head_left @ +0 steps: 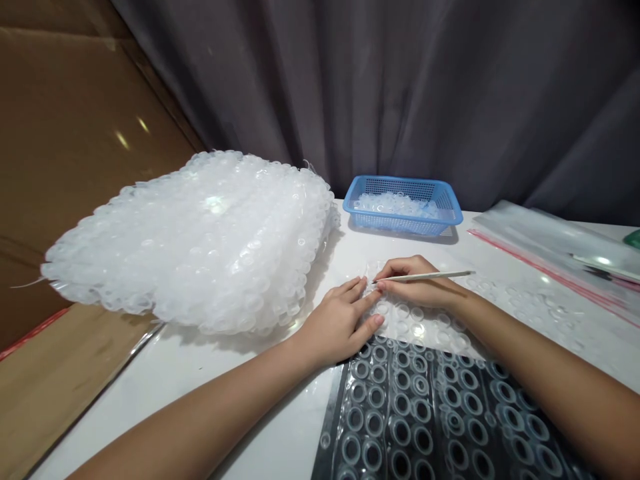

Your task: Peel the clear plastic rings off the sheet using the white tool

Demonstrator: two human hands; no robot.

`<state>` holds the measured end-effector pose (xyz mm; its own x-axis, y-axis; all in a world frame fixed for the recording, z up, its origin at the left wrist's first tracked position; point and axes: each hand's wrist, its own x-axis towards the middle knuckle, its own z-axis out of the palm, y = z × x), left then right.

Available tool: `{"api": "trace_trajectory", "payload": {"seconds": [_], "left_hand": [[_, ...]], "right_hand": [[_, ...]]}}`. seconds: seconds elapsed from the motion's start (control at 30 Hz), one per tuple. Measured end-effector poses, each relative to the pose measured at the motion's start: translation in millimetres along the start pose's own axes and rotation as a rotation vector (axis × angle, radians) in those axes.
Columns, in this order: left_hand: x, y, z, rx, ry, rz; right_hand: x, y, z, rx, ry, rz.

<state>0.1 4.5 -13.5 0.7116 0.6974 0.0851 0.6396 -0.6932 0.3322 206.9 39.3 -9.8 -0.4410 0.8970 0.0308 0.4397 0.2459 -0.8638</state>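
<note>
Curtain [400,87] backs the setup; white surface [210,387] carries the work.

Bulky pile of translucent, disc-studded sheeting [200,247]: left of the hands, probably parked there to leave the working spot free.

Clear ringed sheet [435,420]: under and in front of the hands, rings in rows. Far part lies over white; near part looks black behind the rings, backing or drop-off, cannot tell. Placement presumably puts its far end within easy reach of both hands.

Clear plastic bags with red strips [535,233]: flat at right; contents, if any, not distinguishable.

Blue mesh basket [405,225]: upright beyond the hands, partly filled with a loose layer of small translucent pieces [395,202]. Its walls likely stop them scattering.

Left hand [345,320]: spread flat on the sheet's far left edge, grasping nothing; appears to steady it.

Right hand [415,283]: closed in a pen grip on a thin white stick [435,275], tip down beside the left fingertips, suggesting fine control.

Loose clear rings [540,303]: scattered right of the right forearm.
</note>
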Motion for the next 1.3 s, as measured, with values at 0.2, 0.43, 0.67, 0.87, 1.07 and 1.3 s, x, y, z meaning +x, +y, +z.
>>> {"api": "trace_trajectory", "payload": {"seconds": [0.2, 0.43, 0.67, 0.87, 1.07, 1.3], "left_hand": [[0, 1, -1.7, 0.026, -0.038, -0.026], [0, 2, -2.0, 0.014, -0.03, -0.022], [1, 1, -2.3, 0.042, -0.047, -0.024], [1, 2, -2.1, 0.032, -0.038, -0.004], [2, 2, -4.1, 0.035, -0.03, 0.011], [0, 3, -3.2, 0.039, -0.024, -0.011]], "right_hand": [[-1, -2, 1, -0.053, 0.029, 0.011], [0, -4, 1, -0.102, 0.047, 0.002], [0, -5, 2, -0.122, 0.038, -0.013], [2, -5, 8, -0.322, 0.025, -0.282], [0, -1, 9, -0.649, 0.004, -0.446], [1, -1, -21, -0.468, 0.298, -0.291]]}}
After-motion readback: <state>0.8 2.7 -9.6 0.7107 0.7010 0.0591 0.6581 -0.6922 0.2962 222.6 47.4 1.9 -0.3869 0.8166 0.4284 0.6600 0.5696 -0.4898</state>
